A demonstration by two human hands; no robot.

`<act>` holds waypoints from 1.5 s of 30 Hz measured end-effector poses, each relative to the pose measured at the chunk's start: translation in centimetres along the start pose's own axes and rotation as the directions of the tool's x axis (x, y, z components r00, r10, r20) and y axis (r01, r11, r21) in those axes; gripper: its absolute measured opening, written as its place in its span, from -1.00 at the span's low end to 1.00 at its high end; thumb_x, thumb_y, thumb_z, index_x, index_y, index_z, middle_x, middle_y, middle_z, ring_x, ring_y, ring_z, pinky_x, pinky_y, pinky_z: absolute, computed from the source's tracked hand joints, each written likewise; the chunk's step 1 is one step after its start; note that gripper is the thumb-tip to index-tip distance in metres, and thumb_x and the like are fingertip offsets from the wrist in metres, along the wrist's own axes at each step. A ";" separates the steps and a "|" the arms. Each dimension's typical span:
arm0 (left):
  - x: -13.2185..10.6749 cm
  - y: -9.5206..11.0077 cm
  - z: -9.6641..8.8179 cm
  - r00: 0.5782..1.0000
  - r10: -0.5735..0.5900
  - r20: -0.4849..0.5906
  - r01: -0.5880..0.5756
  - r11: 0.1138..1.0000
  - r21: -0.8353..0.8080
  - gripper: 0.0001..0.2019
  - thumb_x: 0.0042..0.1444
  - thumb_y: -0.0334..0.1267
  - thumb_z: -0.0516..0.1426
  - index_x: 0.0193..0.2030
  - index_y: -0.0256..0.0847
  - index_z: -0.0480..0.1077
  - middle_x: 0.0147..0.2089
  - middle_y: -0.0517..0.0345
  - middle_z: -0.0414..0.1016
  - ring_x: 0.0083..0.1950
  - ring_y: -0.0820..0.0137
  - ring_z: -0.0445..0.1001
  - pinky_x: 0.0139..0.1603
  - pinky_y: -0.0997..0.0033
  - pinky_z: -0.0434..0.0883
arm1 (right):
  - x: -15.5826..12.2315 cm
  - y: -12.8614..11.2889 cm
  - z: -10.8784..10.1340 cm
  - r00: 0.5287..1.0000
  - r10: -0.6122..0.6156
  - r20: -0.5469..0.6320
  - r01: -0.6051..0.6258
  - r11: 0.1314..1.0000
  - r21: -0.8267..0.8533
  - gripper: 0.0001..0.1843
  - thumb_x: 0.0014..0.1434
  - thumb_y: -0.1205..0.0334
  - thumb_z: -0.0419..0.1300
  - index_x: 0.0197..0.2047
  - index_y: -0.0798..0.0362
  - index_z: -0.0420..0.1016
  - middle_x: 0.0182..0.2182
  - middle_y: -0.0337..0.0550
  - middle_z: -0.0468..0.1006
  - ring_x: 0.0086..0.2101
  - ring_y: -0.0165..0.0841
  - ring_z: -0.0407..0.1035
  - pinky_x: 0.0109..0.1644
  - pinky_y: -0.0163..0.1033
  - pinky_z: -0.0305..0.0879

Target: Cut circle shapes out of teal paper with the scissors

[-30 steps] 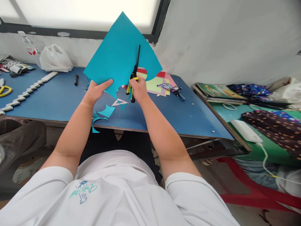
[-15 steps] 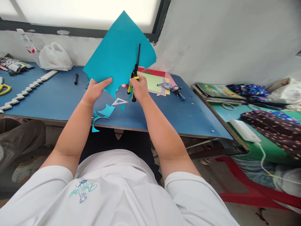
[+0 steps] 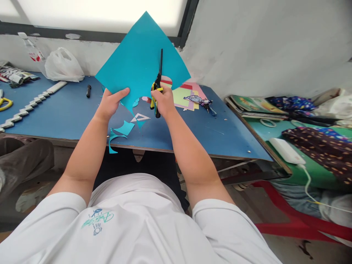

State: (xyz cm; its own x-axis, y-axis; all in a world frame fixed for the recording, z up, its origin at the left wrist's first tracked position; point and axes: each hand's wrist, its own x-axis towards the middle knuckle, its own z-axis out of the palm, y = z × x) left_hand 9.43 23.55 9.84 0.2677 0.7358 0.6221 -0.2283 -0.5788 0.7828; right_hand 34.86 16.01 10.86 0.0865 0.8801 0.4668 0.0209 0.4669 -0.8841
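My left hand (image 3: 110, 103) pinches the lower left edge of a teal paper sheet (image 3: 137, 60) held up above the blue table (image 3: 68, 113), thumb on top. My right hand (image 3: 162, 102) is closed round the yellow-and-black handles of scissors (image 3: 158, 82), whose black blades point up across the sheet. A curved notch is cut into the sheet's lower edge between my hands. Teal paper scraps (image 3: 121, 131) and a small white triangle cut-out (image 3: 140, 118) lie on the table below.
A stack of coloured paper (image 3: 184, 98) with a patterned keyring (image 3: 199, 101) lies behind my right hand. A black marker (image 3: 88, 91), white plastic bag (image 3: 63, 66) and folded white strip (image 3: 27, 106) sit left. A green table (image 3: 275, 135) with books, cloth and a white charger stands right.
The sheet has been turned and tilted between my hands, its right corner swinging back out. The scissors have shifted slightly up and left along the cut.
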 end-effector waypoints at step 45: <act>0.3 1.0 0.7 0.990 0.085 -0.110 -0.089 0.996 -0.029 -0.30 0.13 0.54 0.50 0.12 0.01 0.84 0.18 -0.02 0.83 0.64 -0.33 0.64 0.81 -0.37 0.47 | -0.8 -1.5 -0.1 0.999 0.038 0.023 -0.037 0.998 -0.058 -0.66 0.38 -0.01 0.46 -0.29 -0.11 0.45 -0.46 -0.31 0.52 -0.39 -0.35 0.45 -0.24 -0.23 0.58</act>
State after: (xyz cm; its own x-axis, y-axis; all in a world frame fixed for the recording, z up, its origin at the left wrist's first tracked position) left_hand 9.98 22.98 10.80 0.1426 0.7183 0.6810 -0.2784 -0.6311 0.7240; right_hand 34.83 14.57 11.77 0.0646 0.8989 0.4334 0.0756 0.4286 -0.9003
